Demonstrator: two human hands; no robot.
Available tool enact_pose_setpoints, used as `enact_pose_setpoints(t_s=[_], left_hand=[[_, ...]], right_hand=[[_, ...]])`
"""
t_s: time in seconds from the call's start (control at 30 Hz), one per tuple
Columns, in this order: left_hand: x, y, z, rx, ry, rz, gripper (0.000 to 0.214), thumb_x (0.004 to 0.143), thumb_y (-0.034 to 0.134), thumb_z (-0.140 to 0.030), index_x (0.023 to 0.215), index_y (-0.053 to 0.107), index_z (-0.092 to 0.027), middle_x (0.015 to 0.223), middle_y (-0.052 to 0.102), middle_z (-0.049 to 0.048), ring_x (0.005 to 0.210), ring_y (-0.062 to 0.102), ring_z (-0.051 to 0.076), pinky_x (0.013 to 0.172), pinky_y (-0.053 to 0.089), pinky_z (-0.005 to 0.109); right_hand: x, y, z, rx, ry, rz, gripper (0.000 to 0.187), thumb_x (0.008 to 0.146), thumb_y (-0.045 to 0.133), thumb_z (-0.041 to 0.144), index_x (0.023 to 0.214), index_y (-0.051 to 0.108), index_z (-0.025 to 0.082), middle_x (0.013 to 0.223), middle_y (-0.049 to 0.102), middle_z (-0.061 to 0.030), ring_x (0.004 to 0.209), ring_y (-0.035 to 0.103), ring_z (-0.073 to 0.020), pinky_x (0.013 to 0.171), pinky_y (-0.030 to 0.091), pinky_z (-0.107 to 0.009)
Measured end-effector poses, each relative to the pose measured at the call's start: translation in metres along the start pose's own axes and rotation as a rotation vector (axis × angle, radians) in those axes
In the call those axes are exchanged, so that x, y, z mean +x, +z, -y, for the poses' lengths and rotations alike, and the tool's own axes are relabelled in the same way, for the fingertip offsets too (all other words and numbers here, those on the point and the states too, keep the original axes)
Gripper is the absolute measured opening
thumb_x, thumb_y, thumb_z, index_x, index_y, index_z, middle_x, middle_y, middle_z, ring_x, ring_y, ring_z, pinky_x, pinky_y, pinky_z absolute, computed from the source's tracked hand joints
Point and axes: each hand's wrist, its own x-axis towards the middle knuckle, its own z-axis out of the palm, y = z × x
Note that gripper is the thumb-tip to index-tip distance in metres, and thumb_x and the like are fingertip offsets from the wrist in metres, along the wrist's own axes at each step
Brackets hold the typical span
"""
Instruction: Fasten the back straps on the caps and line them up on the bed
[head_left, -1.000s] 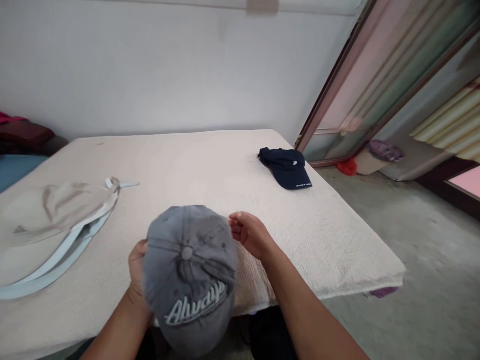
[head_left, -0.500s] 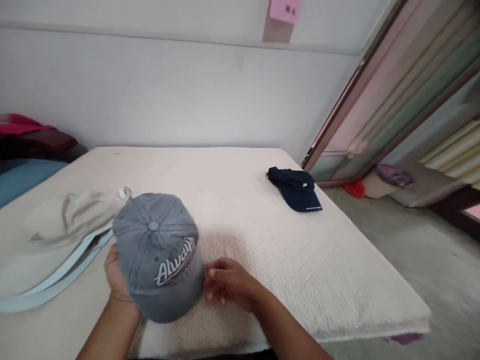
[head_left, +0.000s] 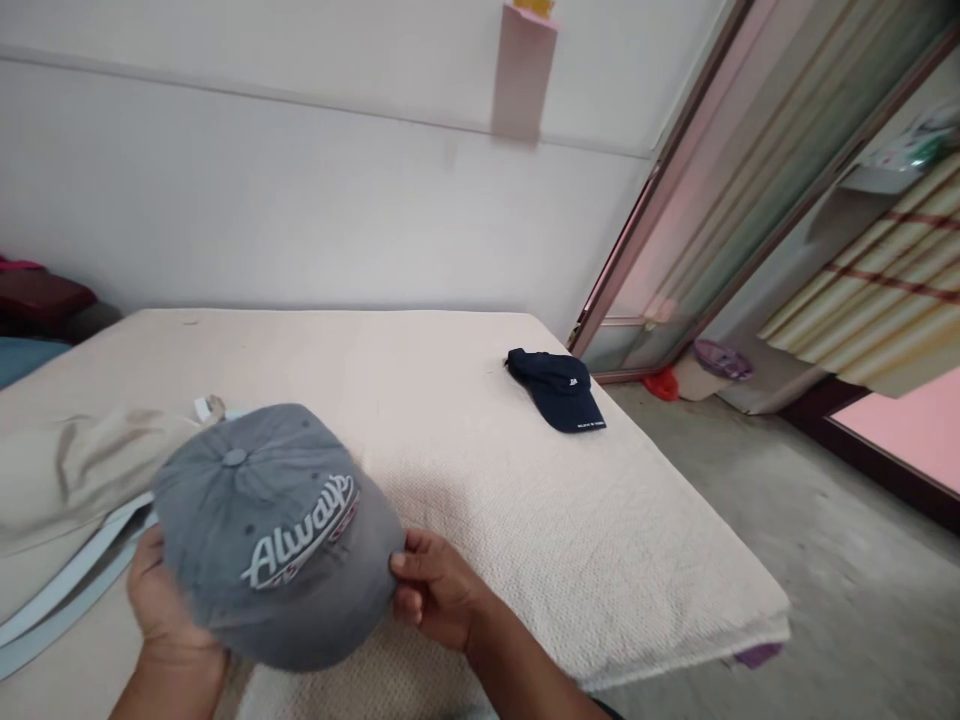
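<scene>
A grey baseball cap point(head_left: 225, 520) with raised white "Always" lettering is held up over the front left of the padded bed surface point(head_left: 465, 480). My left hand point(head_left: 165, 600) supports it from the left, its fingers partly hidden behind the crown. At the right edge of the brim, my right hand point(head_left: 435, 590) pinches the cloth between thumb and fingers. Just left of the grey cap lies a beige cap point(head_left: 97, 460) or soft bag with pale blue straps point(head_left: 75, 590); its exact kind is unclear. Farther off to the right rests a navy baseball cap point(head_left: 559, 390), brim toward the right front.
A white wall point(head_left: 300, 210) stands behind the bed. Dark red and blue items point(head_left: 41, 300) sit at the far left. Past the bed's right edge are a sliding door frame point(head_left: 622, 250), a red bag point(head_left: 661, 384), a bin point(head_left: 705, 370) and a striped curtain point(head_left: 870, 280).
My right hand has closed on the brim's right edge. The grey cap has tilted so its front lettering faces me more. The whole view has shifted to the right.
</scene>
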Motion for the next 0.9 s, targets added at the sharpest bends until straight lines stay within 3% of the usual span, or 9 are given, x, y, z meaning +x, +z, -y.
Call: enact_pose_setpoints(t_s=[0.07, 0.17, 0.27, 0.37, 0.53, 0.7, 0.77, 0.83, 0.9], left_hand=[[-0.005, 0.013, 0.007, -0.04, -0.036, -0.014, 0.03, 0.088, 0.04, -0.031, 0.106, 0.063, -0.022, 0.071, 0.074, -0.0017, 0.061, 0.069, 0.017, 0.07, 0.058, 0.03], [-0.014, 0.024, 0.028, -0.009, -0.27, 0.15, 0.038, 0.084, 0.051, -0.041, 0.11, 0.061, -0.015, 0.093, 0.074, 0.0116, 0.081, 0.071, 0.026, 0.07, 0.059, 0.039], [-0.02, 0.027, 0.046, 0.062, -0.457, 0.23, 0.056, 0.082, 0.053, -0.045, 0.121, 0.053, -0.005, 0.117, 0.063, 0.0259, 0.105, 0.063, 0.035, 0.081, 0.055, 0.049], [-0.023, 0.027, 0.053, 0.11, -0.481, 0.239, 0.058, 0.084, 0.051, -0.039, 0.127, 0.047, -0.001, 0.128, 0.054, 0.0292, 0.116, 0.055, 0.035, 0.089, 0.052, 0.048], [-0.024, 0.028, 0.052, 0.126, -0.461, 0.224, 0.044, 0.087, 0.047, -0.03, 0.119, 0.055, 0.0, 0.119, 0.059, 0.0273, 0.107, 0.061, 0.031, 0.088, 0.053, 0.046], [-0.025, 0.032, 0.052, 0.148, -0.456, 0.182, 0.032, 0.088, 0.045, -0.023, 0.107, 0.061, -0.002, 0.107, 0.064, 0.0234, 0.096, 0.065, 0.028, 0.084, 0.055, 0.044], [-0.026, 0.033, 0.053, 0.156, -0.451, 0.154, 0.029, 0.088, 0.044, -0.02, 0.103, 0.063, -0.003, 0.101, 0.066, 0.0215, 0.091, 0.066, 0.026, 0.081, 0.057, 0.042], [-0.027, 0.034, 0.053, 0.159, -0.441, 0.136, 0.028, 0.088, 0.043, -0.019, 0.099, 0.064, -0.004, 0.098, 0.066, 0.0203, 0.087, 0.067, 0.025, 0.078, 0.057, 0.04], [-0.027, 0.034, 0.053, 0.162, -0.429, 0.122, 0.027, 0.088, 0.043, -0.017, 0.096, 0.065, -0.004, 0.095, 0.067, 0.0195, 0.084, 0.067, 0.024, 0.076, 0.058, 0.039]], right_hand=[[-0.003, -0.006, 0.016, -0.023, -0.106, -0.029, 0.032, 0.067, 0.077, 0.029, 0.087, 0.056, 0.015, 0.048, 0.043, 0.0097, 0.035, 0.033, -0.0029, 0.039, 0.021, -0.02], [-0.005, -0.018, 0.048, -0.058, -0.228, -0.094, 0.031, 0.068, 0.076, 0.03, 0.085, 0.055, 0.016, 0.049, 0.041, 0.0104, 0.037, 0.028, -0.0025, 0.041, 0.023, -0.019], [-0.001, -0.027, 0.084, -0.078, -0.394, -0.132, 0.028, 0.069, 0.075, 0.03, 0.077, 0.052, 0.018, 0.049, 0.038, 0.0105, 0.039, 0.024, -0.0027, 0.043, 0.027, -0.019], [0.006, -0.033, 0.123, -0.09, -0.565, -0.181, 0.025, 0.07, 0.074, 0.024, 0.079, 0.051, 0.019, 0.052, 0.035, 0.0109, 0.041, 0.024, -0.0033, 0.045, 0.03, -0.018], [0.018, -0.064, 0.178, -0.082, -0.742, -0.434, 0.026, 0.074, 0.069, 0.019, 0.069, 0.044, 0.02, 0.054, 0.036, 0.0102, 0.043, 0.034, -0.0039, 0.05, 0.037, -0.017], [0.022, -0.123, 0.18, -0.032, -0.644, -0.675, 0.017, 0.082, 0.064, 0.019, 0.071, 0.05, 0.017, 0.058, 0.048, 0.0056, 0.048, 0.045, -0.0065, 0.051, 0.043, -0.02], [0.022, -0.141, 0.173, -0.022, -0.603, -0.766, 0.013, 0.087, 0.059, 0.025, 0.093, 0.059, 0.014, 0.084, 0.061, -0.0021, 0.068, 0.058, -0.0118, 0.063, 0.051, -0.027], [0.021, -0.151, 0.167, -0.018, -0.578, -0.825, 0.028, 0.09, 0.055, 0.031, 0.113, 0.056, 0.015, 0.11, 0.06, -0.0079, 0.091, 0.061, -0.0185, 0.076, 0.053, -0.037], [0.02, -0.154, 0.163, -0.015, -0.57, -0.863, 0.034, 0.09, 0.055, 0.032, 0.12, 0.053, 0.016, 0.12, 0.056, -0.0095, 0.1, 0.059, -0.0217, 0.082, 0.051, -0.042]])
